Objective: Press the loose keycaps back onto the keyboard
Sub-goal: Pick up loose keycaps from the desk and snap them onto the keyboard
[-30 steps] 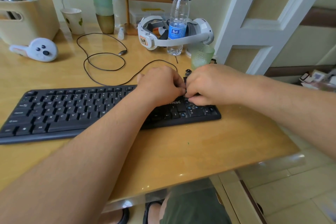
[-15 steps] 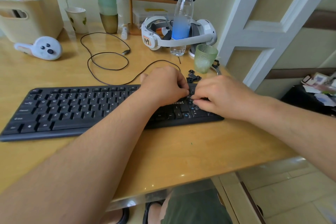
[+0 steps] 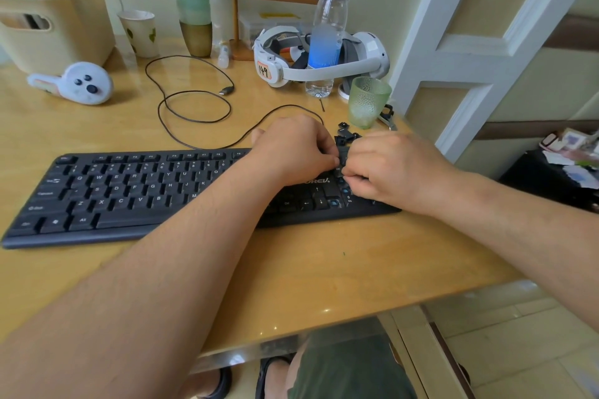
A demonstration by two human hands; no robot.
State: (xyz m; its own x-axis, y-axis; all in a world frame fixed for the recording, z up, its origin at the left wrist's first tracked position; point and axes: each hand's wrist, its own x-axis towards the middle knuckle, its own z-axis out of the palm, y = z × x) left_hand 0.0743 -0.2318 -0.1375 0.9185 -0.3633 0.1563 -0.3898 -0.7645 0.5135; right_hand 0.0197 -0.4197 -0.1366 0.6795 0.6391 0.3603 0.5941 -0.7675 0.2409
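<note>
Head view, left to right: a cream bin (image 3: 58, 26) stands at the desk's far left corner, with a white controller (image 3: 81, 82) lying in front of it and a paper cup (image 3: 139, 32) just to its right. A black keyboard (image 3: 129, 191) stretches across the desk (image 3: 324, 269), its cable (image 3: 194, 107) looping behind it. The left hand (image 3: 291, 149) sits over the keyboard's right part, fingers curled, fingertips meeting those of the right hand (image 3: 395, 168) above the number-pad area; both seem to pinch or press something small and dark there, but I cannot tell which hand actually holds it. Several sockets near the arrow keys are bare, showing blue. A small heap of loose keycaps (image 3: 345, 133) lies on the desk just behind the keyboard, between the two hands. Behind them are a white headset (image 3: 324, 71), a water bottle (image 3: 327, 32) standing inside its band, and a green glass (image 3: 368, 102) near the desk's right edge.
</note>
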